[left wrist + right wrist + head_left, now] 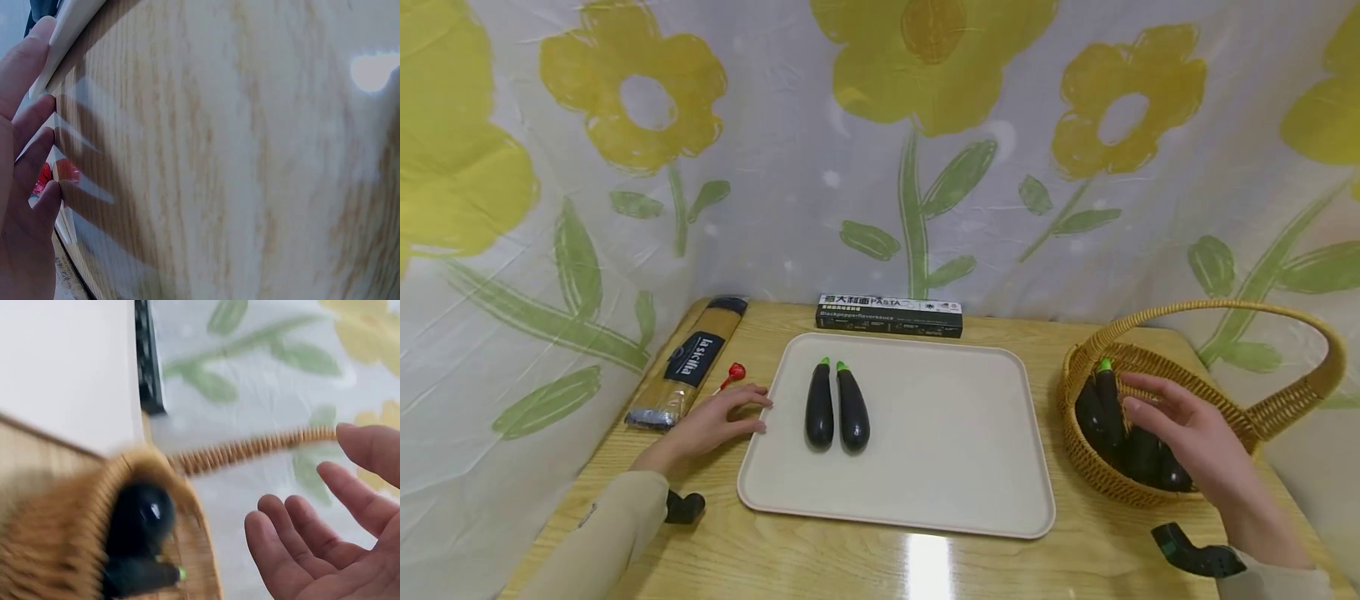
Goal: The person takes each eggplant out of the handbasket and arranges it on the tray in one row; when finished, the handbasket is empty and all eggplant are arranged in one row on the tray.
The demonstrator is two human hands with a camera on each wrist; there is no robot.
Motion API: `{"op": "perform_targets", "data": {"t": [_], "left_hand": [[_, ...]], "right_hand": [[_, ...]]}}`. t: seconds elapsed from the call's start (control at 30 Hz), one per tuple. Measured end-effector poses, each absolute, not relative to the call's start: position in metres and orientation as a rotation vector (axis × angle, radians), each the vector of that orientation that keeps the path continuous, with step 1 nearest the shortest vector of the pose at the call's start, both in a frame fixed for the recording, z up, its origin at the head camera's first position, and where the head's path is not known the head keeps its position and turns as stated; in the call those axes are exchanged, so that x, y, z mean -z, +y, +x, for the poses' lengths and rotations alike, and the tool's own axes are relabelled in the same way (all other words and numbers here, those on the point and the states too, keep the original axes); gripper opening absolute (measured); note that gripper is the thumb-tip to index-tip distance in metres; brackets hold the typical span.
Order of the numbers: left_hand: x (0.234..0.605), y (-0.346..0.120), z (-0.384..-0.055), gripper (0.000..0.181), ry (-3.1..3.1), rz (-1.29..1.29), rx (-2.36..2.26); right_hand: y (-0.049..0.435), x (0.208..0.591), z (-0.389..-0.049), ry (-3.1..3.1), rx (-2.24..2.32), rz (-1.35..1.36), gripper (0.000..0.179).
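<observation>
Two dark eggplants (819, 410) with green stem ends lie side by side on the left half of a pale rectangular tray (940, 433). At the tray's left edge is my left hand (722, 421), its fingertips right at the rim and nothing in its grasp; the left wrist view shows the thumb by the tray's side. Over the wicker basket (1097, 475) hovers my right hand (1187, 433), empty, with fingers loosely spread. Inside the basket several more eggplants (140, 512) are heaped, partly hidden by the hand in the head view.
A pasta box (889, 317) stands behind the tray. To the left lie a packet of spaghetti (692, 358) and a red lollipop (735, 372). The basket's tall handle (1225, 307) arches over its opening. A flower-printed cloth (775, 167) hangs behind the table.
</observation>
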State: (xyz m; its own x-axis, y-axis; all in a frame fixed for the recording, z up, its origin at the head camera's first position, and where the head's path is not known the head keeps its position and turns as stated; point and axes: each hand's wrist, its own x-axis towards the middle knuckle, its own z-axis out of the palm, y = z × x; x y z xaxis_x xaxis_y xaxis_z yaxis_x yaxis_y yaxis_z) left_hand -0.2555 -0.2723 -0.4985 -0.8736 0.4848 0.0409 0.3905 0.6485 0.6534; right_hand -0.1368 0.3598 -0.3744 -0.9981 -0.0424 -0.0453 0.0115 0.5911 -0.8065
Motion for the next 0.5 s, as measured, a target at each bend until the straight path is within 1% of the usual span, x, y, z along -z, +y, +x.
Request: {"op": "perform_targets", "data": {"t": [0.3, 0.5], "left_hand": [[0.498, -0.272, -0.255, 0.035, 2.726, 0.709, -1.022], [0.498, -0.272, -0.255, 0.035, 2.728, 0.717, -1.024]], "right_hand": [[0.399, 0.371, -0.177, 2.697, 1.298, 0.045, 0.072], [0.415, 0.387, -0.204, 2.718, 1.158, -0.031, 0.072]]}}
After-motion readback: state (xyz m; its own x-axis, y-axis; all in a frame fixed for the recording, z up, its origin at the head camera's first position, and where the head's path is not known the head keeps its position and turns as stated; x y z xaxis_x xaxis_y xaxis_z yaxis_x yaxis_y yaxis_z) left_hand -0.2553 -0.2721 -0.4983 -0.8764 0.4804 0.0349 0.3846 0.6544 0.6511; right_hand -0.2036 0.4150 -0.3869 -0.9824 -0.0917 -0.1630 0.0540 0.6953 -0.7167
